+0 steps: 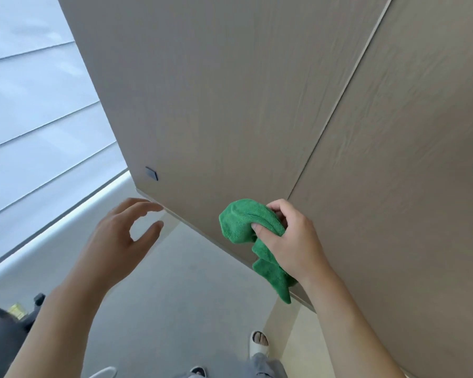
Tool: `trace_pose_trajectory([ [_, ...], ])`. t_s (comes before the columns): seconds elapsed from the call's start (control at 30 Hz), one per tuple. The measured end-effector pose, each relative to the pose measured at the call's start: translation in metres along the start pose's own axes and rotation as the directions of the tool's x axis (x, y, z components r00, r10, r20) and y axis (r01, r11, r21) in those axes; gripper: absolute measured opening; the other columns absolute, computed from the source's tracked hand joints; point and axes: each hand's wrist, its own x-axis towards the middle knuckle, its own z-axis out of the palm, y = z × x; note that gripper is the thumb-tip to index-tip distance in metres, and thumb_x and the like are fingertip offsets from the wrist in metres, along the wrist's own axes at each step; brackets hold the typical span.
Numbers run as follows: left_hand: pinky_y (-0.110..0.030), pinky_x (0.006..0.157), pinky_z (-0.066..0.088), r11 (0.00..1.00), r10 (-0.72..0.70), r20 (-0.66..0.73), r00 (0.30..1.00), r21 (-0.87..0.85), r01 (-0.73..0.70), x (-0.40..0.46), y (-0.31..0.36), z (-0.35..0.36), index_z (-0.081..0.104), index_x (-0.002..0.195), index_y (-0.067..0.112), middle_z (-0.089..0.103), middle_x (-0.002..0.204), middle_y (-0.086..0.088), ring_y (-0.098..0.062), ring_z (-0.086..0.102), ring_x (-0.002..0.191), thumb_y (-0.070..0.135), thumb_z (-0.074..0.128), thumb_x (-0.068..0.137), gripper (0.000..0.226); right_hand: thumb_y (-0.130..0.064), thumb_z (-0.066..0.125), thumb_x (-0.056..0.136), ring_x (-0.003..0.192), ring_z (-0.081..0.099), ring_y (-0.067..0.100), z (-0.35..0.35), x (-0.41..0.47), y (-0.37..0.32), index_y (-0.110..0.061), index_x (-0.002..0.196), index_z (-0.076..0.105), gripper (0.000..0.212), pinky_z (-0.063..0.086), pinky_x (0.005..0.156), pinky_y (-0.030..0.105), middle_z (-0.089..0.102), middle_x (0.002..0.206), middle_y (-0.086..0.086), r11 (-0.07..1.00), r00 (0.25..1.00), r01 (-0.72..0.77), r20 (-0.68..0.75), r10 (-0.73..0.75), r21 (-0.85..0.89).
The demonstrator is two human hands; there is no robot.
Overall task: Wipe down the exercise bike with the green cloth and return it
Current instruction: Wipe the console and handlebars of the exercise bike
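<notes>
Green cloth [245,221] sits bunched in our right hand [290,236], fingers closed around it, its loose tail hanging down against the cabinet door's [216,105] lower edge. Our left hand [120,238], open and empty, is nearer that door's bottom corner.

Tall cabinet doors [230,91] in a pale grey-brown wood grain fill most of the view, a thin vertical seam [339,110] dividing two panels. A small dark square fitting [151,173] sits near the left door's lower corner. To the left, a white pleated window blind [33,110] glows with daylight. Below, the floor [175,282] is smooth light grey.
</notes>
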Motion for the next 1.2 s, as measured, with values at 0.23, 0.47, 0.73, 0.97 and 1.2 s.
trace_pose_trajectory([
  [0.23, -0.042, 0.088, 0.058, 0.971, -0.217, -0.176, 0.960, 0.060, 0.230, 0.028, -0.012, 0.004, 0.065, 0.124, 0.042, 0.059, 0.126, 0.027, -0.006, 0.062, 0.114, 0.062, 0.053, 0.093, 0.038, -0.035, 0.080, 0.088, 0.072, 0.068, 0.011, 0.023, 0.121, -0.002, -0.034, 0.095, 0.062, 0.019, 0.059, 0.068, 0.043, 0.070, 0.081, -0.012, 0.991, 0.965, 0.132, 0.225, -0.136, 0.031],
  [0.47, -0.035, 0.088, 0.055, 0.878, -0.431, -0.389, 0.814, 0.028, 0.478, 0.015, 0.004, -0.003, 0.068, 0.123, 0.038, 0.060, 0.125, 0.024, -0.004, 0.062, 0.113, 0.045, 0.064, 0.096, 0.028, -0.034, 0.080, 0.089, 0.075, 0.065, 0.009, 0.065, 0.208, -0.028, -0.036, 0.095, 0.062, 0.019, 0.054, 0.065, 0.032, 0.068, 0.082, -0.014, 0.943, 0.836, 0.309, 0.437, -0.331, 0.124],
  [0.73, -0.025, 0.089, 0.048, 0.709, -0.601, -0.568, 0.562, -0.054, 0.703, -0.058, 0.003, -0.027, 0.070, 0.121, 0.035, 0.063, 0.122, 0.026, 0.002, 0.061, 0.113, 0.027, 0.071, 0.097, 0.026, -0.034, 0.078, 0.087, 0.079, 0.065, 0.007, 0.158, 0.223, -0.078, -0.035, 0.097, 0.062, 0.019, 0.057, 0.071, 0.036, 0.068, 0.083, -0.012, 0.887, 0.650, 0.398, 0.609, -0.454, 0.235],
  [0.97, -0.025, 0.089, 0.048, 0.650, -0.598, -0.670, 0.440, -0.083, 0.756, -0.099, -0.038, -0.076, 0.070, 0.121, 0.034, 0.063, 0.120, 0.025, 0.003, 0.060, 0.112, 0.030, 0.069, 0.097, 0.024, -0.035, 0.077, 0.086, 0.080, 0.066, 0.006, 0.254, 0.204, -0.147, -0.039, 0.099, 0.061, 0.022, 0.056, 0.071, 0.032, 0.069, 0.089, -0.020, 0.834, 0.514, 0.441, 0.668, -0.538, 0.331],
  [1.2, -0.035, 0.089, 0.055, 0.603, -0.550, -0.755, 0.358, -0.062, 0.795, -0.144, -0.100, -0.172, 0.071, 0.122, 0.026, 0.066, 0.118, 0.016, -0.007, 0.063, 0.106, 0.023, 0.071, 0.097, 0.025, -0.030, 0.074, 0.089, 0.079, 0.063, 0.006, 0.346, 0.173, -0.237, -0.047, 0.119, 0.059, 0.037, 0.049, 0.070, 0.026, 0.064, 0.084, -0.025, 0.778, 0.413, 0.493, 0.682, -0.603, 0.390],
])
